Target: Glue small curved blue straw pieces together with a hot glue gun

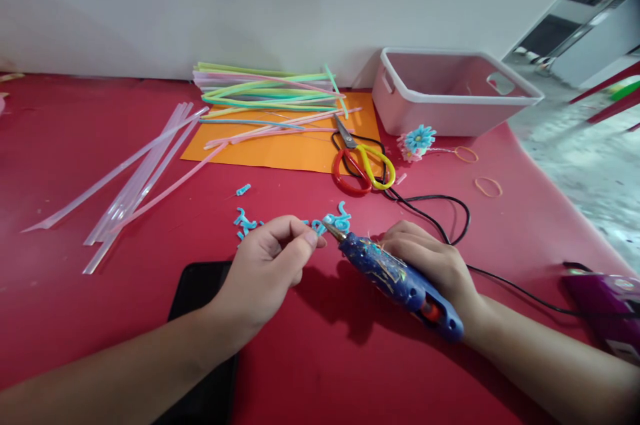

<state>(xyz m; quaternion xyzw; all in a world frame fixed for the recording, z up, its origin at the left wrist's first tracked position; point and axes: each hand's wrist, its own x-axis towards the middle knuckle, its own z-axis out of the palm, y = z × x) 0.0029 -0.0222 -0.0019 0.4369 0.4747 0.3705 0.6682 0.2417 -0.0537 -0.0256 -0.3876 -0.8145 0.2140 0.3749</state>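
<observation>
My right hand (433,258) is wrapped round a blue hot glue gun (390,278), smeared with dried glue, its metal nozzle pointing up and left. The fingers of my left hand (273,258) are pinched together just left of the nozzle tip. Whatever they grip is too small to make out, though light-blue bits show right beside the fingertips. Short curled light-blue pipe cleaner pieces (341,220) lie behind the nozzle. More such pieces (244,220) are scattered beyond my left hand, and a small blue bundle (243,190) rests farther back.
Red-and-yellow-handled scissors (370,168) and pastel pipe cleaners (270,88) lie on orange paper (300,152). Clear glue sticks (145,172) are at left. A pink bin (450,112), a blue-and-pink flower (419,140), a black cord (460,212) and a black phone (200,278) surround my hands.
</observation>
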